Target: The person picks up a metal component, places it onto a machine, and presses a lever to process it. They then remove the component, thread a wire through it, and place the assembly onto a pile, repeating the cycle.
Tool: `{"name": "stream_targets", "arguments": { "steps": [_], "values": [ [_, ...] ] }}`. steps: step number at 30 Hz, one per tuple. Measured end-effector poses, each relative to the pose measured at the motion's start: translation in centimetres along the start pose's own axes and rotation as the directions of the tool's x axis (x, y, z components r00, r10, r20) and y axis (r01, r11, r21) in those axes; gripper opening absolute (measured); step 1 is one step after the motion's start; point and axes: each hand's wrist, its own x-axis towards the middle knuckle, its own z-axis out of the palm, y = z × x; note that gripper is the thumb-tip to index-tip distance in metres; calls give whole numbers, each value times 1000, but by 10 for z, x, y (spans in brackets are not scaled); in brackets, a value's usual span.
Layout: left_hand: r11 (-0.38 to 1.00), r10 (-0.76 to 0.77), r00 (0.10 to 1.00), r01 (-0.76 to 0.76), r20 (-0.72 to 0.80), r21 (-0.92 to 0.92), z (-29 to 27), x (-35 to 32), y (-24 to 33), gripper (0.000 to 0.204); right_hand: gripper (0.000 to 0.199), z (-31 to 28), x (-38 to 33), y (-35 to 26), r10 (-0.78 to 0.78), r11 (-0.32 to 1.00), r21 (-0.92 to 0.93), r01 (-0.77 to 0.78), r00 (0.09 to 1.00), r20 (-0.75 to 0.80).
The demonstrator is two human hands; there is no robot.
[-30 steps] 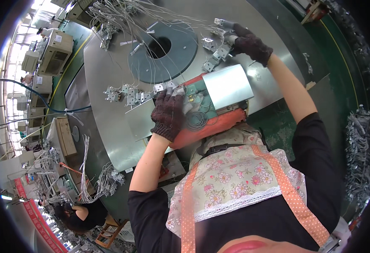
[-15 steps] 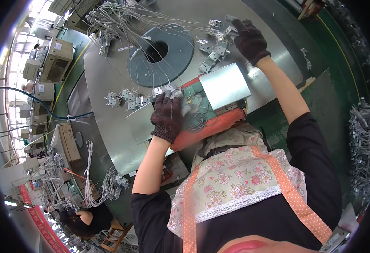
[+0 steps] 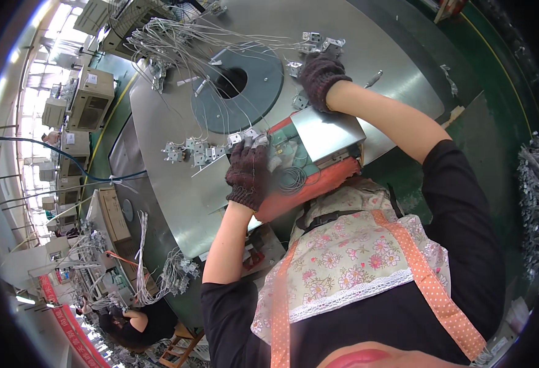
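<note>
Metal table point(image 3: 380, 49), large, bare at the far right. Landmark: grey disc point(image 3: 260, 95), holed, lying on it.

Right of the disc and nearer the wearer: a silver-topped box point(image 3: 327, 134), red padding point(image 3: 312, 190) along its near side.

Gloved hands, well apart. Left hand point(image 3: 246, 175) at the disc's near side, fingertips among or just beside metal blocks; cannot tell whether anything is gripped. Right hand point(image 3: 323, 80) right of the disc, fingers bent down over the work; its fingertips are hidden, grip cannot be told.

White wires point(image 3: 171, 40) bunch beyond and left of the disc, some trailing across it.

The metal pieces lie in two groups: near pieces point(image 3: 196, 150) off the disc's near-left edge, far pieces point(image 3: 311, 40) to its right, about the right hand.

Wire coil point(image 3: 292, 178) nearer the wearer than the disc, beside the box.

Step, as I judge it: handling pieces, right hand working among the far group, left stationed by the near row. Next move seems to call for a sure pinch on one piece, wires kept slack and unsnagged.
</note>
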Motion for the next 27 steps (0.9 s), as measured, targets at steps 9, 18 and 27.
{"name": "stream_targets", "arguments": {
  "steps": [9,18,27],
  "values": [
    [999,-46,999,46,-18,-14,4,-10,-2,59,49,-7,-36,33,-33,999,22,43,945,-324],
    [999,-43,999,43,8,-14,0,-6,-1,61,45,-42,-80,107,87,695,586,416,761,-643],
    [1000,-22,999,22,-33,-2,6,-5,-2,60,35,55,-19,137,252,-596,751,283,954,-160]
  ]
}}
